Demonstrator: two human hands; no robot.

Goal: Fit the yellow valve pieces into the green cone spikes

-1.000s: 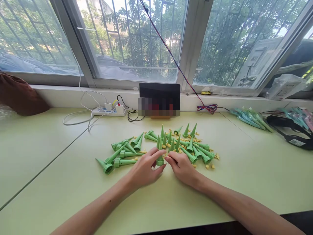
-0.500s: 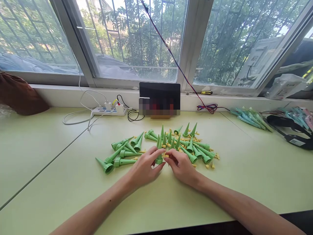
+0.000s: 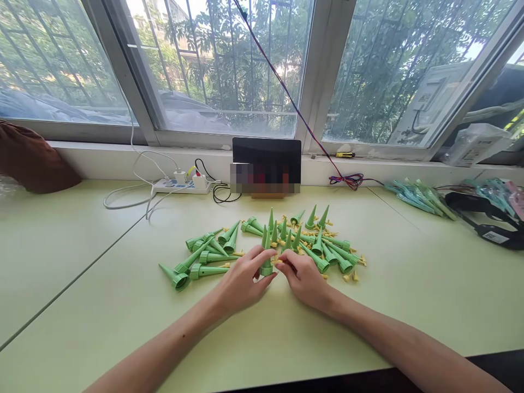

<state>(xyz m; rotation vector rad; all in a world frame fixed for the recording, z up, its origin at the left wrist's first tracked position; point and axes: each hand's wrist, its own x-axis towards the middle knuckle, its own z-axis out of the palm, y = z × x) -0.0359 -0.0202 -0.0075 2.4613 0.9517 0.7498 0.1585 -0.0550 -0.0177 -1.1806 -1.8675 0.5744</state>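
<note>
My left hand [image 3: 249, 271] is closed round a green plastic watering spike [image 3: 266, 268], which stands tip up between thumb and fingers. Just right of it, my right hand [image 3: 305, 275] pinches a small yellow valve [image 3: 279, 262] against the spike's side; whether the valve sits in the spike I cannot tell. Several more green spikes [image 3: 213, 270] lie to the left, some with yellow valves in their sides. Behind and right of my hands are further spikes [image 3: 335, 256], some upright and some lying, with loose yellow valves [image 3: 355, 277] among them.
A dark-screened tablet [image 3: 267, 158] leans by the window wall. Left of it lie a power strip [image 3: 184, 186] and white cables. Bagged blue-green pieces [image 3: 417, 197] and a black strap [image 3: 478, 221] lie at the right. A brown cloth item [image 3: 33, 158] stands at the far left.
Almost nothing differs. Both hands keep the same hold on the spike and the yellow valve; the view has shifted very slightly.
</note>
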